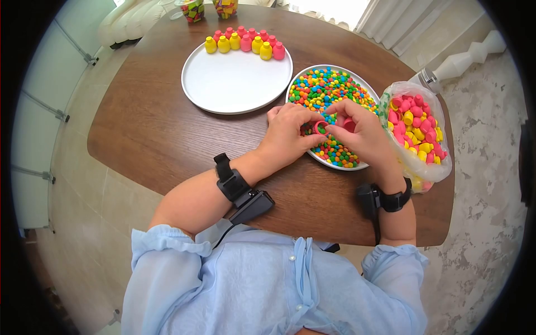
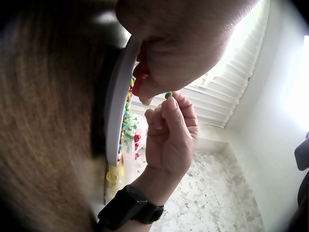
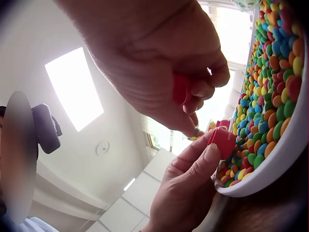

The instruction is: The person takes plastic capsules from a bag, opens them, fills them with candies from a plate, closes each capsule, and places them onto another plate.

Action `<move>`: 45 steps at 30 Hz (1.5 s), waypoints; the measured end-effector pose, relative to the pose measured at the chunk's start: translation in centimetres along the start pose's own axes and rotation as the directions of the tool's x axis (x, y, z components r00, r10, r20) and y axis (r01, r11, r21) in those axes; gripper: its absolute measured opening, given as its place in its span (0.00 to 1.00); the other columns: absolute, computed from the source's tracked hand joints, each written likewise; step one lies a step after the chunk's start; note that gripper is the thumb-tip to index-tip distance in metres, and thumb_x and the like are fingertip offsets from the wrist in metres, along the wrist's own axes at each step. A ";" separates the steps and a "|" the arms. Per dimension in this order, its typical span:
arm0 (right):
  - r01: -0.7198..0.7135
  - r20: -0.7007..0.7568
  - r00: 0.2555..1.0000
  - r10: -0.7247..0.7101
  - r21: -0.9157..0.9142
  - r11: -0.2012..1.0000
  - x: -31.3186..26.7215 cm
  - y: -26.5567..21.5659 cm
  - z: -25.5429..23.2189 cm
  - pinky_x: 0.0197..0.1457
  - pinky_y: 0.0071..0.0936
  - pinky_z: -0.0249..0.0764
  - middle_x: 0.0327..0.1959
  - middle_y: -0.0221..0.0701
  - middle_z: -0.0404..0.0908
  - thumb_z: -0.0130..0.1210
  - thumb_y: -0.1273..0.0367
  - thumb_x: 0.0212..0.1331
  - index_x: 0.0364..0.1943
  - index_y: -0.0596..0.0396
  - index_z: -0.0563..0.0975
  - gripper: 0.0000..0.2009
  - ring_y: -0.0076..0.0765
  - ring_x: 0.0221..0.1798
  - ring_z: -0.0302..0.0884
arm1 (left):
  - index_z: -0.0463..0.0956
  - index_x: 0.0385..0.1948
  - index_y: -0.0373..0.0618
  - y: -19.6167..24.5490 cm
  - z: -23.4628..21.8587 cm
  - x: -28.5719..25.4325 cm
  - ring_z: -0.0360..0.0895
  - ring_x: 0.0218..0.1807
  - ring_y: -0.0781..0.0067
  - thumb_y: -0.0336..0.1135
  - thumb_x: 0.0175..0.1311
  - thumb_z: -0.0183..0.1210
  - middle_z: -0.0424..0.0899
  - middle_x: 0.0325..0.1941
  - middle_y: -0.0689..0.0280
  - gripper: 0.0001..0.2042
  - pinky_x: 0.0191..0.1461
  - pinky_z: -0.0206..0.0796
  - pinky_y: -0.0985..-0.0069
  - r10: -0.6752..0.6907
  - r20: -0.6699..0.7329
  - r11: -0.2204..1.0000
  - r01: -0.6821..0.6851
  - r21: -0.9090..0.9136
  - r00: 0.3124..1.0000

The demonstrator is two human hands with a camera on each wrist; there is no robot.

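My left hand pinches a small pink plastic cup by its side, its mouth turned toward my other hand. Green candy shows inside the cup in the head view. Between thumb and fingertip, my right hand holds one green button-shaped candy. A second pink plastic piece is tucked in the curled fingers of that same hand. Both hands are close over a white-rimmed plate full of multicoloured candies.
Left of the candies is a large white plate, with pink and yellow bottle-shaped containers lined along its far edge. A plastic bag of pink and yellow pieces stands at right. Two clear tubs sit at the table's far edge.
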State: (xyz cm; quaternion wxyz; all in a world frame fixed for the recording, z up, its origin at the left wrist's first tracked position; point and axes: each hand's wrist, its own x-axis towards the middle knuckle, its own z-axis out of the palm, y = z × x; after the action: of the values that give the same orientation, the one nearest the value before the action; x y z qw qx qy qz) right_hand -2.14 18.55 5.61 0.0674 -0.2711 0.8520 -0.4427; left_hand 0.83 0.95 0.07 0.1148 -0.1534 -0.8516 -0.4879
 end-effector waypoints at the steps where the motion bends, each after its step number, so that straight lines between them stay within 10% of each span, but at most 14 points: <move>1: -0.001 -0.002 1.000 0.001 0.001 1.000 0.0 0.4 0.1 0.32 0.23 0.68 0.25 0.28 0.72 0.57 0.75 0.47 0.34 0.58 0.73 0.09 0.23 0.28 0.70 | 0.79 0.31 0.48 0.0 0.0 0.0 0.72 0.42 0.69 0.38 0.43 0.66 0.78 0.30 0.69 0.12 0.54 0.52 0.65 -0.009 0.012 1.000 0.009 -0.002 1.000; 7: 0.144 -0.020 0.989 -0.144 0.012 0.990 0.0 1.7 -0.8 0.39 0.20 0.67 0.37 0.33 0.71 0.49 0.77 0.53 0.45 0.57 0.65 0.14 0.26 0.39 0.69 | 0.79 0.33 0.48 0.0 -0.1 0.1 0.72 0.43 0.69 0.37 0.44 0.66 0.79 0.32 0.68 0.13 0.54 0.52 0.64 0.037 -0.041 0.999 -0.037 0.011 0.998; 12: -0.173 0.224 0.966 0.132 0.175 0.969 0.0 0.6 -1.8 0.35 0.19 0.69 0.31 0.26 0.72 0.48 0.77 0.56 0.38 0.59 0.69 0.06 0.21 0.31 0.70 | 0.78 0.35 0.47 -0.1 0.1 0.1 0.73 0.43 0.68 0.36 0.46 0.65 0.79 0.33 0.67 0.13 0.54 0.52 0.64 0.105 -0.124 0.994 -0.101 0.038 0.987; 22: -0.110 0.076 0.994 0.083 0.485 0.867 0.2 0.6 -0.5 0.42 0.20 0.73 0.34 0.27 0.76 0.55 0.74 0.56 0.45 0.59 0.72 0.12 0.23 0.40 0.76 | 0.78 0.34 0.46 0.8 -0.8 0.3 0.75 0.39 0.68 0.38 0.44 0.66 0.81 0.32 0.67 0.14 0.52 0.55 0.67 0.088 -0.114 0.994 -0.094 -0.053 0.990; 24: 0.107 0.014 0.994 -0.113 0.202 0.974 0.2 1.0 -0.1 0.42 0.22 0.74 0.35 0.30 0.77 0.56 0.74 0.54 0.43 0.60 0.73 0.12 0.26 0.40 0.77 | 0.78 0.33 0.46 0.8 -0.8 0.3 0.75 0.39 0.68 0.39 0.43 0.67 0.81 0.32 0.68 0.14 0.52 0.55 0.67 0.094 -0.109 0.995 -0.099 -0.034 0.990; 30: 0.179 0.007 0.984 -0.179 -0.004 0.984 0.0 0.2 -0.2 0.40 0.25 0.73 0.36 0.34 0.79 0.59 0.75 0.48 0.38 0.59 0.76 0.11 0.31 0.37 0.77 | 0.79 0.30 0.46 0.7 -0.9 0.2 0.75 0.36 0.66 0.37 0.40 0.70 0.81 0.30 0.65 0.14 0.46 0.62 0.71 0.124 -0.120 0.992 -0.120 0.036 0.985; 45: 0.214 0.004 0.977 -0.214 -0.033 0.976 -0.1 -0.3 0.0 0.35 0.23 0.71 0.29 0.32 0.77 0.60 0.76 0.44 0.34 0.57 0.78 0.10 0.29 0.32 0.76 | 0.72 0.44 0.44 1.6 -0.8 0.0 0.74 0.35 0.64 0.30 0.35 0.70 0.79 0.28 0.64 0.27 0.42 0.66 0.70 -0.016 -0.106 0.990 0.001 -0.139 0.994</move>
State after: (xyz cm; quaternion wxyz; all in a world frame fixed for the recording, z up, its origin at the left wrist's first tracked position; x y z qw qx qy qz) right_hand -1.92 18.43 5.82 0.0149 -0.3626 0.8251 -0.4330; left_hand 1.47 1.05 1.69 0.1474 -0.1311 -0.8088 -0.5541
